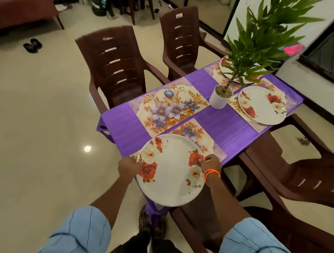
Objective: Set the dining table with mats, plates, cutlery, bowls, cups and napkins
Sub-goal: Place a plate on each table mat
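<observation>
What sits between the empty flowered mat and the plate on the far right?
In the head view, a white pot holding a green plant stands on the purple cloth between that mat and the plate.

Three rose-printed plates show: one [170,170] nearest the potted plant's [221,97] opposite end, one [262,105] beside it, one [227,68] behind it. Four floral mats, bare one [168,106] included. Four brown chairs.

Purple cloth [219,124] covers the tabletop. White pot [220,99] holding a green leafy plant [264,35] stands mid-tabletop. Two brown slatted chairs [117,67] stand at the far long edge, another brown chair [302,180] at the near long edge. Black sandals [32,45] lie on the tiled floor [39,122].
</observation>
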